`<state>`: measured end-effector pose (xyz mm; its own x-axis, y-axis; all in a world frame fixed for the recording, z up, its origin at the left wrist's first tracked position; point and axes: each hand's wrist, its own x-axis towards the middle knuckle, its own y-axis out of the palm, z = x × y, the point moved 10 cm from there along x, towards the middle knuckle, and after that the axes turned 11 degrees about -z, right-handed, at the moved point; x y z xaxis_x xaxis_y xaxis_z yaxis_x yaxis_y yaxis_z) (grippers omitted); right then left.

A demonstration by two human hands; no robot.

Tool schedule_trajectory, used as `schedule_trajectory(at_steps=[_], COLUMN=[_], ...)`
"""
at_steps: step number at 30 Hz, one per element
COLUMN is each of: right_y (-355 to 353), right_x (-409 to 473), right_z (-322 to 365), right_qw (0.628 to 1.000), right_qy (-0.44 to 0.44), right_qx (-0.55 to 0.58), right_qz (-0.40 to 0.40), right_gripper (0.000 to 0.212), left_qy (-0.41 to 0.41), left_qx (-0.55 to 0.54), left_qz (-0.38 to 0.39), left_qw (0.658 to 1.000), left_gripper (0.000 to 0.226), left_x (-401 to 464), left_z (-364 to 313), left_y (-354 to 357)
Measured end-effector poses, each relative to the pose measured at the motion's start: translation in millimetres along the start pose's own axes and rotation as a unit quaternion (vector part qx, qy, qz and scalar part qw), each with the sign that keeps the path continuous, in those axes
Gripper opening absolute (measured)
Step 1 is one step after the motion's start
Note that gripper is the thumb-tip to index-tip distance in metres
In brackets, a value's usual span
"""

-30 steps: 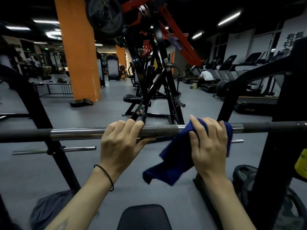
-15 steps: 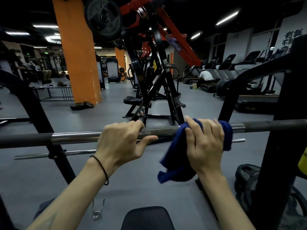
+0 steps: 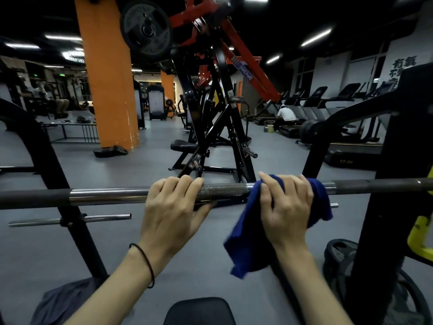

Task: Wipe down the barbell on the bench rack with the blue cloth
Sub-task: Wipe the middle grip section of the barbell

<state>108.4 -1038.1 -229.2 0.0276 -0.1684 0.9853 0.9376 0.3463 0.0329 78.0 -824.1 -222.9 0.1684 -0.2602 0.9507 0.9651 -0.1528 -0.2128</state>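
Left hand point(image 3: 173, 207) grips the racked barbell point(image 3: 105, 195); right hand point(image 3: 284, 207) clamps the blue cloth point(image 3: 246, 242) around it. Loose hanging cloth could slip off mid-wipe.

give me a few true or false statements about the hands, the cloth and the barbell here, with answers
1. The right hand presses the blue cloth over the barbell. True.
2. The left hand holds a second cloth. False: it grips the bare bar, with no cloth under it.
3. The cloth lies on the bar to the left of the left hand. False: it is to the right of that hand, past the knurled section.
4. Part of the cloth hangs down below the bar. True.
5. A black band sits on the right wrist. False: it is on the left wrist.
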Motion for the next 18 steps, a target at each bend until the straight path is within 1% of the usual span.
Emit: schedule_trajectory(at_steps=[2, 4, 5, 7, 9, 10, 12, 14, 16, 17, 18], right_y=[8, 17, 18, 14, 8, 5, 0, -2, 1, 5, 10], right_x=[-4, -10, -14, -12, -7, -5, 1, 1, 0, -2, -7], right_z=[20, 53, 63, 67, 54, 42, 15, 3, 11, 24, 41], right_qw=[0.999, 0.999, 0.999, 0.997, 0.99, 0.989, 0.993, 0.999, 0.998, 0.996, 0.994], right_qy=[0.047, 0.041, 0.027, -0.046, -0.123, -0.135, -0.111, -0.045, 0.048, 0.083, 0.1], right_qx=[0.0, 0.027, 0.045, 0.064, 0.052, 0.046, 0.028, 0.016, 0.019, 0.023, 0.027], right_qz=[-0.022, -0.008, 0.009, 0.027, 0.041, 0.045, 0.038, 0.013, -0.021, -0.032, -0.029], right_gripper=[0.039, 0.04, 0.04, 0.04, 0.04, 0.042, 0.045, 0.045, 0.037, 0.035, 0.034], left_qy=[-0.012, -0.021, -0.023, -0.021, -0.016, -0.015, -0.018, -0.028, -0.038, -0.044, -0.048], left_qx=[0.006, 0.004, 0.0, -0.008, -0.015, -0.015, -0.009, 0.0, 0.004, 0.003, -0.001], left_qz=[0.0, -0.015, -0.026, -0.047, -0.058, -0.061, -0.068, -0.077, -0.084, -0.085, -0.085], left_qw=[1.0, 1.0, 0.999, 0.999, 0.998, 0.998, 0.998, 0.997, 0.996, 0.995, 0.995], left_gripper=[0.044, 0.039, 0.036, 0.036, 0.04, 0.041, 0.042, 0.041, 0.037, 0.034, 0.029], left_x=[2, 4, 6, 7, 7, 7, 6, 6, 6, 5, 5], left_z=[-2, 0, 1, 4, 4, 4, 4, 3, 3, 3, 3], left_y=[2, 2, 1, -1, -3, -3, -4, -4, -3, -3, -3])
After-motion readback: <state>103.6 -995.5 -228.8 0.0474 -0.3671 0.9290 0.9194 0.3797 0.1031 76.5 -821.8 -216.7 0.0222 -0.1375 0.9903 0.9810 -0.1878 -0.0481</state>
